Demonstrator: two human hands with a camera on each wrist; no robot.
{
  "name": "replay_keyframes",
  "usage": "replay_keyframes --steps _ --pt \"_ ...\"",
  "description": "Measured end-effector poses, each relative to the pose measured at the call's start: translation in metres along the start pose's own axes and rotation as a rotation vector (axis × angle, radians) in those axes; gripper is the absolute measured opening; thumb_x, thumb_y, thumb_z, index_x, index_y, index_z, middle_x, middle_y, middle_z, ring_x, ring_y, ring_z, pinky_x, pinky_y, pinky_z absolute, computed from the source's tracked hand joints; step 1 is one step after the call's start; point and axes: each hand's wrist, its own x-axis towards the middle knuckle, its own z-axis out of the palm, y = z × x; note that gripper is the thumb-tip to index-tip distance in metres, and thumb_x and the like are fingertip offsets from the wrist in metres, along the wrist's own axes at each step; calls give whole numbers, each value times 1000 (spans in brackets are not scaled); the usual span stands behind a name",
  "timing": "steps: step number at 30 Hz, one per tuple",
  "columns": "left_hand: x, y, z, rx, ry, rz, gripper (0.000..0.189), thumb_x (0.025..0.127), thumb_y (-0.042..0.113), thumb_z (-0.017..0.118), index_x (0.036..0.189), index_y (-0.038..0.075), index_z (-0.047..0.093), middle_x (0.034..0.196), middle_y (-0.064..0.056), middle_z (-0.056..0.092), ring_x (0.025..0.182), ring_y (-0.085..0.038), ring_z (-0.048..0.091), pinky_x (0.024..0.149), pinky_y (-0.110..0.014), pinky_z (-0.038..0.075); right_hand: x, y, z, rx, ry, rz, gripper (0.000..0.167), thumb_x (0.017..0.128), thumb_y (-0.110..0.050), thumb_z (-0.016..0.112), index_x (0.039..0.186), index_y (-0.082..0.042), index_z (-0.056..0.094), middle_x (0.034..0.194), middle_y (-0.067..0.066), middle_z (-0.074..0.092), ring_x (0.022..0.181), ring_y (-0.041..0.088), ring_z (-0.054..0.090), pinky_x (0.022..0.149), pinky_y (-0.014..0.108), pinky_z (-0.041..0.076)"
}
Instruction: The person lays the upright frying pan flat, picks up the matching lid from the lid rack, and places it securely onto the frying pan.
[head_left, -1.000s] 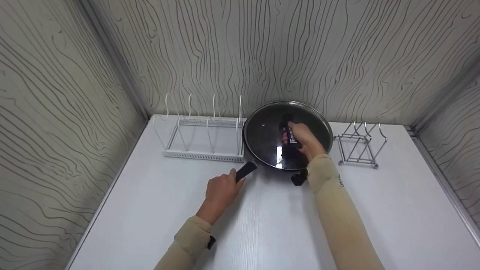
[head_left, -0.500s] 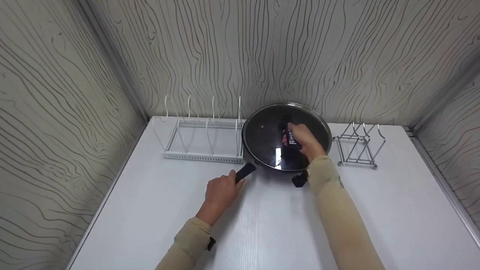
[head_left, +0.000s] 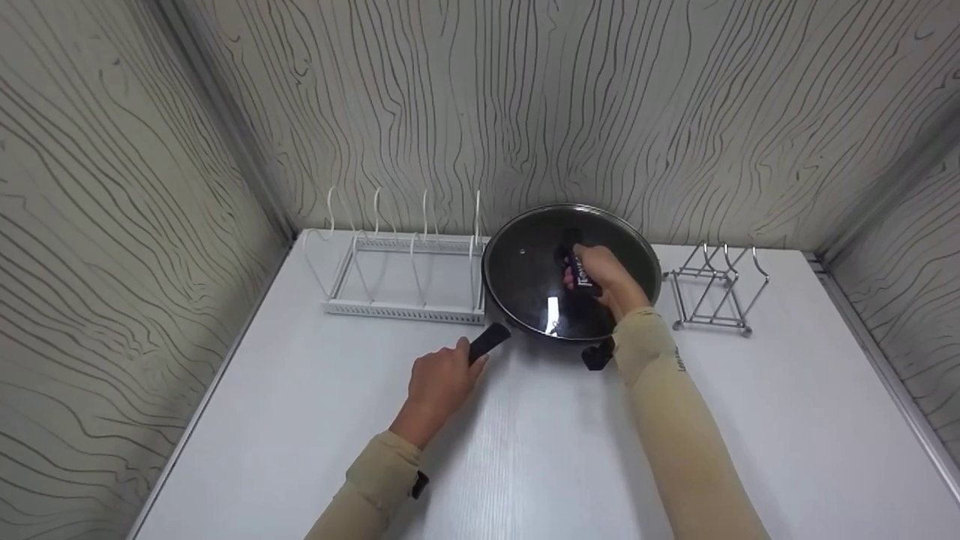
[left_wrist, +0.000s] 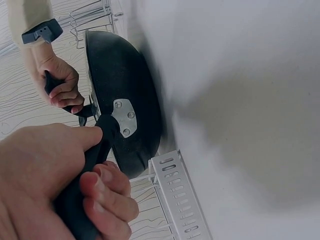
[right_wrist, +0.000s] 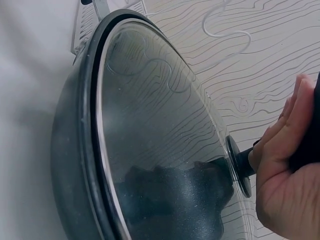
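Observation:
A dark wok (left_wrist: 120,65) stands at the back of the white table, covered by a clear glass lid (head_left: 521,289) with a metal rim. My left hand (head_left: 441,379) grips the wok's long black handle (head_left: 491,341), its fingers wrapped round it in the left wrist view. Over the lid, my right hand (head_left: 609,274) holds the black lid handle (right_wrist: 244,162). In the right wrist view the lid's rim sits right at the wok's rim. A short black side handle (head_left: 596,356) sticks out at the wok's front, beside the right sleeve.
Close to the wok's left side stands a white wire rack (head_left: 405,311) with upright loops. A smaller chrome rack (head_left: 712,322) is to its right. The patterned back wall (head_left: 525,97) rises just behind the wok.

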Motion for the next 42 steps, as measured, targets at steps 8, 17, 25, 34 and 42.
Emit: replay_keyframes --steps 8,17,25,34,42 --pt "0 0 1 -8 14 17 34 102 36 66 90 6 59 61 -9 61 50 -24 59 47 -40 47 0 1 -2 32 -22 25 37 114 -30 32 112 2 51 70 0 61 56 6 61 54 19 52" --pt "0 0 1 4 15 12 33 102 36 66 94 5 62 63 -10 63 52 -24 59 48 -40 47 2 1 -3 79 -25 -2 36 114 -28 34 111 3 51 72 1 60 56 7 61 54 19 53" --pt "1 1 0 33 -12 3 37 103 41 64 89 6 60 61 -8 61 50 -21 57 46 -37 45 -5 4 -4 105 -21 -21 40 113 -27 37 123 9 53 76 2 65 60 8 65 58 20 56" --pt "1 2 1 28 -4 4 37 102 40 65 90 6 60 62 -10 63 52 -25 61 47 -40 48 -5 3 -4 50 -13 -18 35 113 -24 36 119 5 52 74 -1 62 59 6 62 57 18 54" --pt "1 1 1 15 -8 -2 36 102 39 66 92 6 61 62 -10 63 52 -25 61 48 -40 47 -2 1 -2 65 -18 -17 32 113 -21 35 110 5 53 68 -1 61 55 6 60 53 18 52"
